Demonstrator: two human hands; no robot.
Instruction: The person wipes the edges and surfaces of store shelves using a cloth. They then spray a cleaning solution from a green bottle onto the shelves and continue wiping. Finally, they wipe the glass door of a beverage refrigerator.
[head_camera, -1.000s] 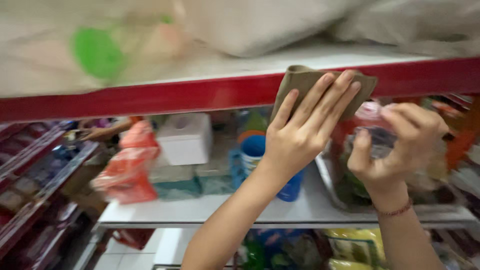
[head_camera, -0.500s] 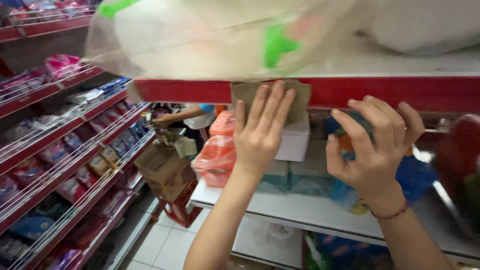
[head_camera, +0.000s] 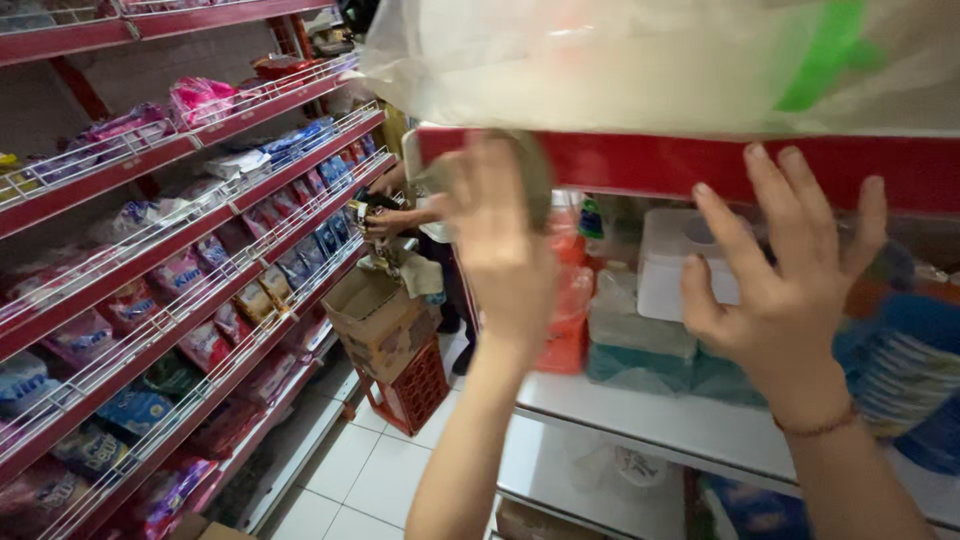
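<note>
My left hand (head_camera: 497, 245) is raised against the red front edge of a shop shelf (head_camera: 640, 165), and its blurred fingers press a brownish cloth (head_camera: 537, 172) onto that edge. To the right, my right hand (head_camera: 790, 275) is lifted just below the same edge. Its fingers are spread and nothing is in it, and a thin band circles the wrist. Large clear plastic-wrapped bags (head_camera: 640, 60) lie on top of the shelf, above both hands.
Under the shelf are a white box (head_camera: 680, 262), teal packs (head_camera: 640, 352), orange packets (head_camera: 566, 312) and a blue striped item (head_camera: 895, 370). Wire-fronted red shelves of packets (head_camera: 170, 300) line the left. Down the aisle, another person (head_camera: 400, 215) stands by a cardboard box (head_camera: 375, 320) on a red crate (head_camera: 412, 388).
The view has swung left down the aisle. My left hand slid the cloth left along the red shelf edge. My right hand, earlier curled around an item, now has spread fingers.
</note>
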